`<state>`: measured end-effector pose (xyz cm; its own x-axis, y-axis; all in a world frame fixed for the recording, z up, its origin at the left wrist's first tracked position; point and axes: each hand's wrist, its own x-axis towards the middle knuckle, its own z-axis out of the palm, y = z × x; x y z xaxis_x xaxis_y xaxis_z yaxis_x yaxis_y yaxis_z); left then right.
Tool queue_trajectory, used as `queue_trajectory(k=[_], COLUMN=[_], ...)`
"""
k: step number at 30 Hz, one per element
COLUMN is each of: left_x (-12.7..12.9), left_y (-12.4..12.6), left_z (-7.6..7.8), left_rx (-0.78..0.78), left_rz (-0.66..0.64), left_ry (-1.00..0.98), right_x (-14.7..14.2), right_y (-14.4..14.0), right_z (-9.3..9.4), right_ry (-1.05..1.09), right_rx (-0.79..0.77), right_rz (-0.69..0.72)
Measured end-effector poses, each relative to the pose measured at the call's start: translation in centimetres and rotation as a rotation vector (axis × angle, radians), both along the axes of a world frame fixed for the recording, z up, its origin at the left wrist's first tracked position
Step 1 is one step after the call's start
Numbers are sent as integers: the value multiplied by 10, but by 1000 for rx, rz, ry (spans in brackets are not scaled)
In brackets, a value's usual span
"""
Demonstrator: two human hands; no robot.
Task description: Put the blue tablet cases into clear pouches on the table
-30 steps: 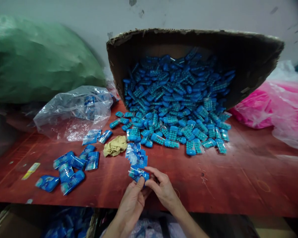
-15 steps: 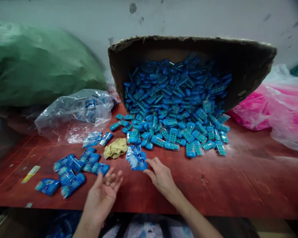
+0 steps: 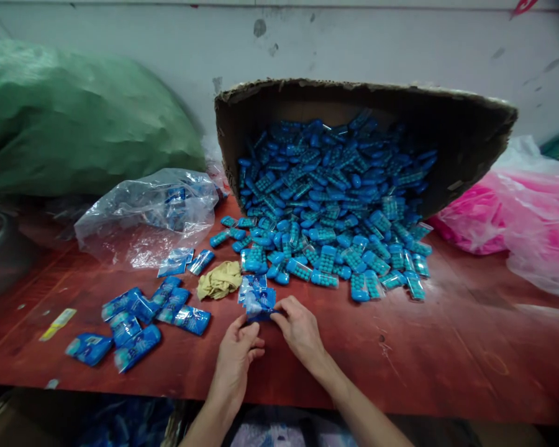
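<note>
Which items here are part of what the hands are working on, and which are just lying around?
In hand: left hand and right hand pinch a wrapper from the small blue wrapper stack; finished packets; tipped cardboard box of blue cases.

Lying about: yellow cloth, clear bag, green sack, pink bags.

No lettering, brand, number or sign can be read anywhere. The small blue plastic-wrapped packets (image 3: 142, 313) lying on the red-brown wooden surface (image 3: 447, 347) carry pale printing, but it is too small and blurred to make out.
</note>
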<state>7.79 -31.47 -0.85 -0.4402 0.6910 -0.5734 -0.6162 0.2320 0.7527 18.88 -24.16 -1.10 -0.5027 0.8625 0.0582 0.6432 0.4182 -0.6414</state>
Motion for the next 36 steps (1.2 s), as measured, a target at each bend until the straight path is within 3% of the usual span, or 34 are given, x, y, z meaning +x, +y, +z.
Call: queue_trajectory(k=[3, 6, 9, 13, 19, 23, 25, 27, 29, 33, 36], left_x=[2, 5, 7, 8, -1, -5, -4, -2, 2, 12, 20], left_y=[4, 8, 11, 9, -13, -17, -12, -6, 0, 12, 21], left_z=[-3, -8, -13, -16, -9, -5, -4, -5, -5, -6, -8], left_rx=[21, 29, 33, -1, -53, -51, -13, 25, 53, 75, 60], left_rz=[-80, -60, -19, 18, -163, -56, 18, 52, 46, 34, 68], left_ry=[-8, 0, 3, -37, -137, -79, -46, -42, -53, -10, 63], right_x=[4, 3, -2, -9, -12, -8, -4, 0, 1, -3, -5], right_y=[-7, -8, -5, 0, 5, 3, 1, -3, -7, -12, -11], right_z=[3, -2, -7, -6, -2, 7, 13, 15, 13, 0, -5], right_ry=[231, 381, 458, 220, -2, -124, -111, 49, 297, 633, 649], right_rx=[-118, -287, -419, -287, -202, -123, -24, 0, -163, -667, -616], right_rz=[5, -57, -32, -82, -112, -49, -126, -219, -212, -118, -186])
